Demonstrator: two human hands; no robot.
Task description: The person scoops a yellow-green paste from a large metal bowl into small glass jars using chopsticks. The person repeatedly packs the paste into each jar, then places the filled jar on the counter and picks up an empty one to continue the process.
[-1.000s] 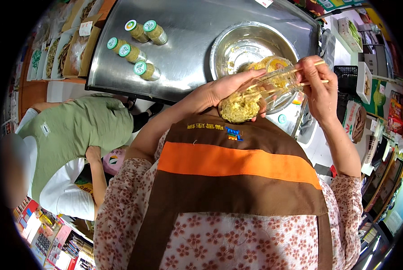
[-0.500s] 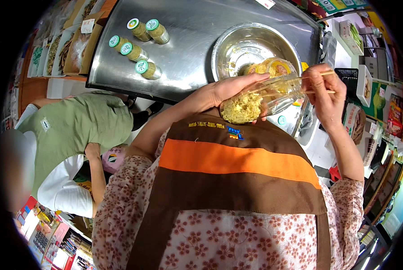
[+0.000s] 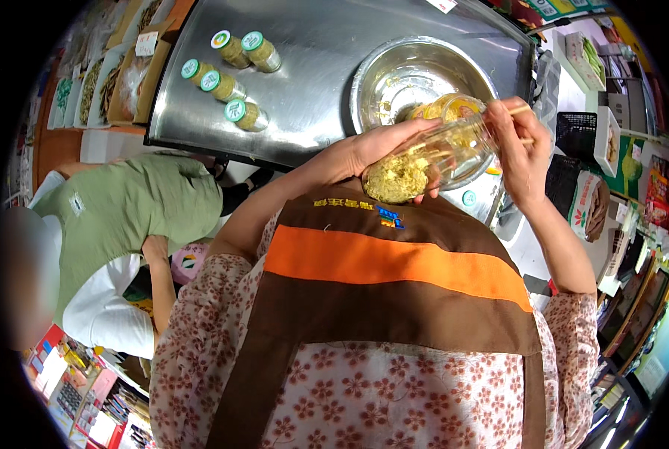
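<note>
My left hand (image 3: 383, 148) is closed around a clear glass jar (image 3: 454, 142) that lies tilted, its mouth toward my right hand. Yellow-green shredded flakes (image 3: 396, 179) are packed at the jar's bottom end. Pinched in my right hand (image 3: 520, 146) is a pair of wooden chopsticks (image 3: 520, 109), their shafts running through the mouth into the jar. Just beyond the jar stands a steel bowl (image 3: 364, 82) with bits of the same yellow stuff on its inside. Another jar with yellow contents (image 3: 454, 107) leans in the bowl, partly hidden.
Several small jars with green lids (image 3: 252, 116) stand at the left of the steel table (image 3: 304, 97). A loose green lid (image 3: 468, 198) lies right of my apron. To my left a person in a green apron (image 3: 140, 194) bends close by. Boxes of dried goods (image 3: 132, 82) line the far left.
My right hand has moved left toward the jar, pushing the chopsticks deeper inside. The flakes sit slightly more compactly at the bottom. My left hand has barely moved.
</note>
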